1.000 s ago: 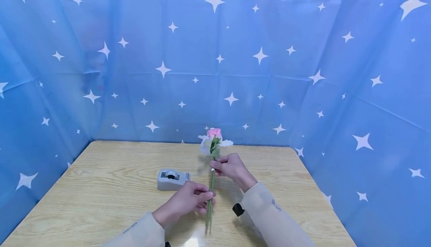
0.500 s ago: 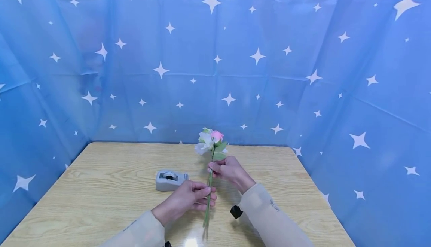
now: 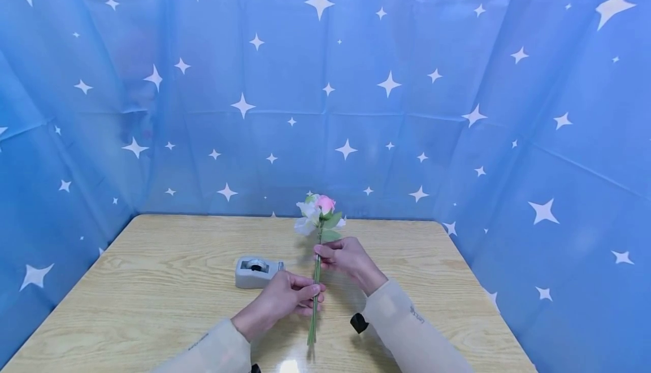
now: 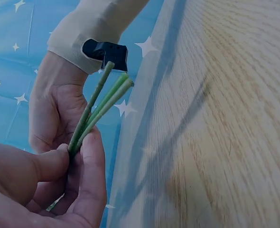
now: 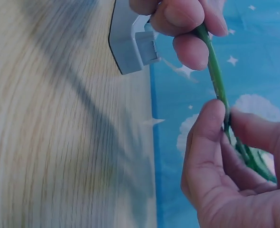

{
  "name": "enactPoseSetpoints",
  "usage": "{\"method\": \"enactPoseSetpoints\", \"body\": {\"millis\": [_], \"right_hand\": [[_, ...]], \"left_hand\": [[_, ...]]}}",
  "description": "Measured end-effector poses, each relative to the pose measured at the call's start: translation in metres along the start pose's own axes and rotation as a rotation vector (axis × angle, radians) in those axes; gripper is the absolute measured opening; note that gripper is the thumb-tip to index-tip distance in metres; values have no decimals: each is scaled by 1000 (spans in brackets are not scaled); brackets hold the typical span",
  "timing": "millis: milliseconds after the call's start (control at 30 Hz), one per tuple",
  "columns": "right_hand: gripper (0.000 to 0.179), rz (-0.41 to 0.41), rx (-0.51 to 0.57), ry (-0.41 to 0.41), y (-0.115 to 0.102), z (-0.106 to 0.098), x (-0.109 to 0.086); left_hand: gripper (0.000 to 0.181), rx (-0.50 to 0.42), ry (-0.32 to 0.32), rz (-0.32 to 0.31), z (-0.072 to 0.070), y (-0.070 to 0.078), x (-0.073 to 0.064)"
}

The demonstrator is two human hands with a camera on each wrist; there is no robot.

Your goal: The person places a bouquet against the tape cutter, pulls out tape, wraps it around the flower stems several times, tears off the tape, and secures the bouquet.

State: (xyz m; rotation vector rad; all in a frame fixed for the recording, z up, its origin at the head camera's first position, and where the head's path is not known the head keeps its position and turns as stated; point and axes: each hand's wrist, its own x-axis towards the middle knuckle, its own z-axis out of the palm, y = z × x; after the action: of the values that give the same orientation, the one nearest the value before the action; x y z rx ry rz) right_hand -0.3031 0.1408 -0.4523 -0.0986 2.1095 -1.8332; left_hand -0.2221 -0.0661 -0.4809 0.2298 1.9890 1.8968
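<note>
A small bunch of artificial flowers, with a pink bloom, white petals and green leaves, is held above the table in the head view. My right hand pinches the stems just under the leaves. Lower down, my left hand grips the same stems between thumb and fingers. Several green stem ends stick out past the left thumb in the left wrist view, spread slightly apart. In the right wrist view the stems run between both hands, while the blooms are partly hidden behind the right fingers.
A grey tape dispenser with a roll in it stands on the wooden table, just left of my left hand. A blue curtain with white stars hangs behind the table's far edge and along both sides.
The bunch has turned: the white petals now show to the left of the pink bloom, which earlier stood in front. The stem ends have drawn closer together. Both hands stay on the stems.
</note>
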Motion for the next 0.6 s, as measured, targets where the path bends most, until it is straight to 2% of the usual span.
{"method": "enactPoseSetpoints", "body": {"millis": [267,467,600], "right_hand": [[38,-78,-107,121,-4,7,-9],[34,-155,-316,238,-8,11,-14],[39,-177,-415,264,-11,13,-15]], "left_hand": [[27,92,48,46,3,2,-2],[24,167,96,71,4,3,-5],[21,222,133,73,4,3,-4]]}}
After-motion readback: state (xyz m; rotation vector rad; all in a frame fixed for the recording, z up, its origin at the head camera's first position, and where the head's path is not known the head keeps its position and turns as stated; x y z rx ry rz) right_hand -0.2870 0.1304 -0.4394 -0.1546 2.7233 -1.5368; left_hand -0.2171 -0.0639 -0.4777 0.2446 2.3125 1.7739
